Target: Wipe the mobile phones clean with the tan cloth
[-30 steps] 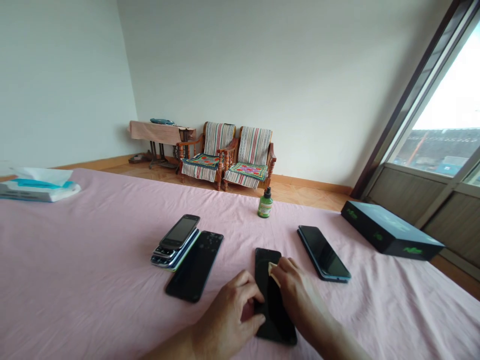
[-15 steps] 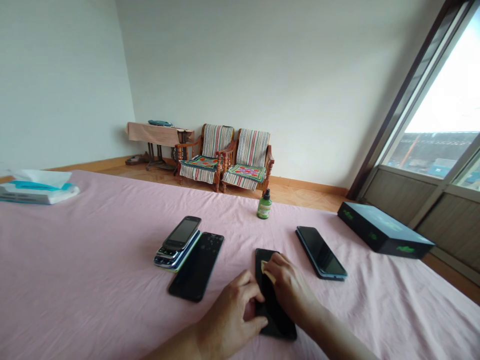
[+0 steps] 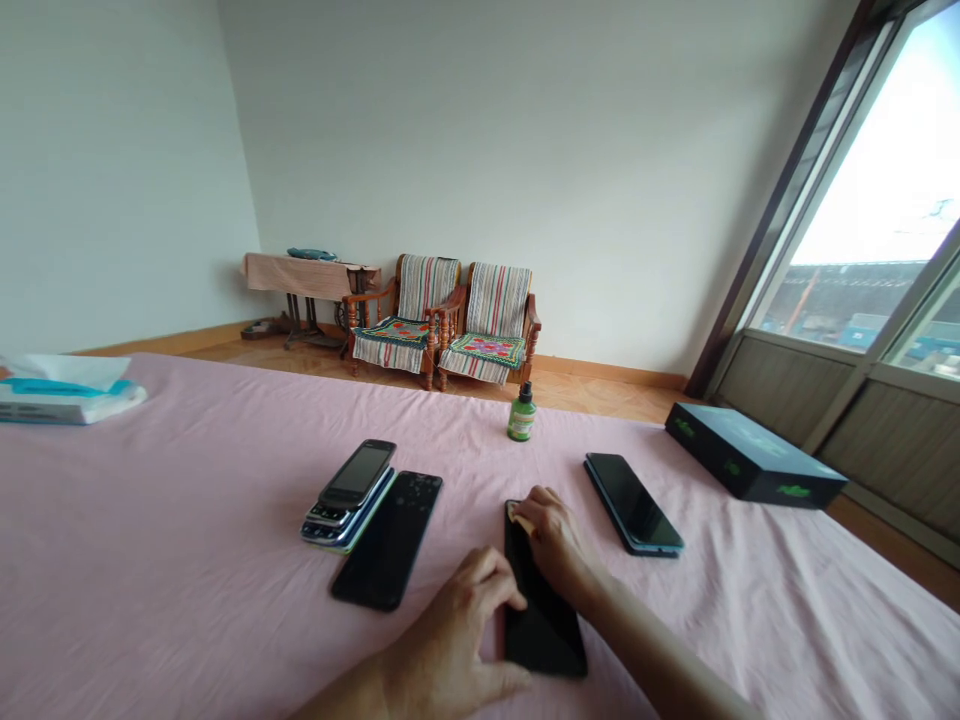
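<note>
The left hand (image 3: 450,650) gripped the black phone (image 3: 544,630) by its edge. The right hand (image 3: 555,540) pressed a cloth (image 3: 516,516) under bent fingers at the phone's far end. Light, even strokes would suit best.

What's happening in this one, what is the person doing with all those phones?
A person bends over a pink-covered table. Their right hand presses a small yellowish cloth onto the far end of a black phone lying flat, while the left hand rests against its left edge. To the left lie a stack of phones and a second black phone; to the right, a dark phone. A green bottle stands behind.
</note>
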Available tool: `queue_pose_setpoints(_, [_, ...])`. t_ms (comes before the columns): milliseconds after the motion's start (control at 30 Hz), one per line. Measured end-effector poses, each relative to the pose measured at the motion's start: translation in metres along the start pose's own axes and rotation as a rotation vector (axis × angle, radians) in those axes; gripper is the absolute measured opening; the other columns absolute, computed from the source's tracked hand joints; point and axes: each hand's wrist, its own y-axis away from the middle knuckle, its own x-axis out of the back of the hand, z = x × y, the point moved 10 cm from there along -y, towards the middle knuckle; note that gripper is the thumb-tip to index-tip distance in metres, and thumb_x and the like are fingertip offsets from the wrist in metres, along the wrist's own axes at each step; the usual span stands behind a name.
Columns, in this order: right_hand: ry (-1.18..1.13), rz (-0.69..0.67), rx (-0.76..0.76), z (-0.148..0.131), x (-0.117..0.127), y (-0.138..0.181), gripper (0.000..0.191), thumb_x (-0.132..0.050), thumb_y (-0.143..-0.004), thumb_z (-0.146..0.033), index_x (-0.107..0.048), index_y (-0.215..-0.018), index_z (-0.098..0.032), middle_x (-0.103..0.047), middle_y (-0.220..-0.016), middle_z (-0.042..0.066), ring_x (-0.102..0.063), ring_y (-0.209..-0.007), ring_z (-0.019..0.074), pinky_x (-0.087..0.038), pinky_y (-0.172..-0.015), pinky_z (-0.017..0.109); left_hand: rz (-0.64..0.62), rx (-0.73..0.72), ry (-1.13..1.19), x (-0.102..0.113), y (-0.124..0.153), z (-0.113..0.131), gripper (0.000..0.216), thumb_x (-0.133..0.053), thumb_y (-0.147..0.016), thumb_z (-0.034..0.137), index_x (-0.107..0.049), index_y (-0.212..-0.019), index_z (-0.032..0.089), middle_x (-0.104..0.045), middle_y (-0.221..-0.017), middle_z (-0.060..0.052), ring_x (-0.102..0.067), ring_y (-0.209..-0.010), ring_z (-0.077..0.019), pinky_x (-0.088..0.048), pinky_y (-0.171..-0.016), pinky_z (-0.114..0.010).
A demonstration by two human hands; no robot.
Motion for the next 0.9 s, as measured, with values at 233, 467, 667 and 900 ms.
queue_pose_setpoints(233, [0.027, -0.004, -0.026, -0.001, -0.006, -0.007, 0.03, -0.045, -0.084, 0.003, -0.06, -0.065, -0.016, -0.054, -0.076, 0.003, -0.05, -0.078, 0.0149, -0.035, -0.065, 0.023, 0.002, 0.044, -0.022, -0.002, -0.001, -0.001, 0.043, -0.079, -0.055, 0.004, -0.061, -0.092, 0.019, -0.053, -0.108, -0.004, -0.051, -0.106, -0.022, -0.04, -0.096, -0.033])
queue_pose_setpoints(467, [0.05, -0.019, -0.114, 0.015, -0.002, 0.003, 0.03, -0.043, -0.086, -0.002, -0.065, -0.074, -0.017, -0.055, -0.081, 0.004, -0.05, -0.08, 0.016, -0.037, -0.069, 0.023, -0.012, 0.021, -0.051, -0.004, -0.003, -0.003, 0.042, -0.078, -0.057, 0.006, -0.06, -0.092, 0.02, -0.052, -0.127, -0.007, -0.044, -0.121, -0.0271, -0.033, -0.105, -0.041])
queue_pose_setpoints(667, [0.087, 0.004, -0.264, 0.051, -0.001, 0.001, 0.033, -0.041, -0.078, 0.004, -0.066, -0.068, -0.014, -0.054, -0.08, 0.008, -0.05, -0.077, 0.0177, -0.035, -0.066, 0.025, -0.069, 0.06, -0.122, -0.008, -0.003, -0.004, 0.041, -0.078, -0.059, 0.008, -0.061, -0.095, 0.018, -0.051, -0.13, -0.01, -0.039, -0.128, -0.0282, -0.031, -0.108, -0.042])
queue_pose_setpoints(900, [0.036, -0.046, -0.191, 0.025, -0.02, -0.017, 0.032, -0.043, -0.078, 0.002, -0.063, -0.063, -0.017, -0.056, -0.079, 0.004, -0.051, -0.079, 0.0151, -0.035, -0.067, 0.022, -0.062, 0.022, -0.163, -0.012, -0.006, 0.0, 0.041, -0.08, -0.061, 0.013, -0.061, -0.097, 0.018, -0.053, -0.124, -0.008, -0.045, -0.121, -0.0279, -0.037, -0.104, -0.039])
